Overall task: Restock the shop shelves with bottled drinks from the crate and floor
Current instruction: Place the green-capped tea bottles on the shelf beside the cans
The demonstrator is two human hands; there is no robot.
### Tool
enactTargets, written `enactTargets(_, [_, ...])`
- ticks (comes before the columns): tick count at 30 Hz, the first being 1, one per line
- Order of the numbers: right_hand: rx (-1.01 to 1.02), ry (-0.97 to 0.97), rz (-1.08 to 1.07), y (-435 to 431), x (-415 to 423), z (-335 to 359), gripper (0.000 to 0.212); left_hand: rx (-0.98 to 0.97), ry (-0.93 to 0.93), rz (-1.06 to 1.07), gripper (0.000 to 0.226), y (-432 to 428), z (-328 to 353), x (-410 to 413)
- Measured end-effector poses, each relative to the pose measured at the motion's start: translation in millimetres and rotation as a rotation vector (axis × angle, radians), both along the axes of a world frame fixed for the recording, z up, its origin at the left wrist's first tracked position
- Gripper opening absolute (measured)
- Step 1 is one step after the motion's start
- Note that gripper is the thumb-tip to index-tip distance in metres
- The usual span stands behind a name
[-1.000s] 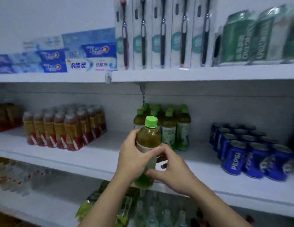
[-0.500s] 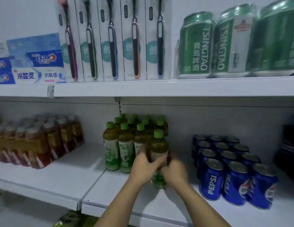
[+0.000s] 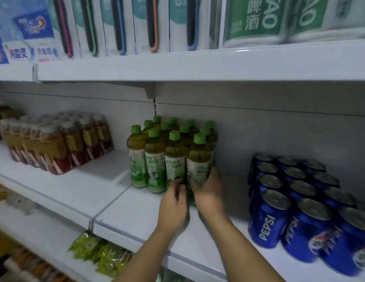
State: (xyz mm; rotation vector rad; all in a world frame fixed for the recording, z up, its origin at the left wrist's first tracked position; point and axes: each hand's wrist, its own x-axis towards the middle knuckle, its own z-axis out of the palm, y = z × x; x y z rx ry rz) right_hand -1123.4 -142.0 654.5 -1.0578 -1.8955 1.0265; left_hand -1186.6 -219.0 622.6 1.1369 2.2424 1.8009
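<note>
Change: tea bottle [image 3: 198, 165], lifted a second ago, now stands on the shelf [image 3: 136, 216] between my hands.
Hands: right hand [image 3: 210, 192] wraps its base; left hand [image 3: 174, 202] alongside, grip unclear.
Next: release, fetch another.

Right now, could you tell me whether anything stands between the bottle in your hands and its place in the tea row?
Nothing visible does. The bottle already stands on the shelf at the front right of the tea bottles, left hand and right hand round its base; the Pepsi cans sit apart to the right.
</note>
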Motion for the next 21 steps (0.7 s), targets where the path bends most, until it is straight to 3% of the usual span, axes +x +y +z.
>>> enactTargets(6, [0.007, -0.071, -0.005, -1.1, 5.8, 8.7, 0.066, -0.028, 0.06, 0.018, 0.024, 1.1, -2.3, 0.4])
enactTargets(15, [-0.119, 0.081, 0.096, 11.9, 3.2, -24.0, 0.082, 0.027, -0.019, 0.033, 0.02, -19.1, 0.5, 10.9])
enactTargets(21, [-0.021, 0.27, 0.124, -65.8, 52.7, 0.1, 0.041, 0.087, 0.103, 0.099, 0.016, -68.3, -1.2, 29.2])
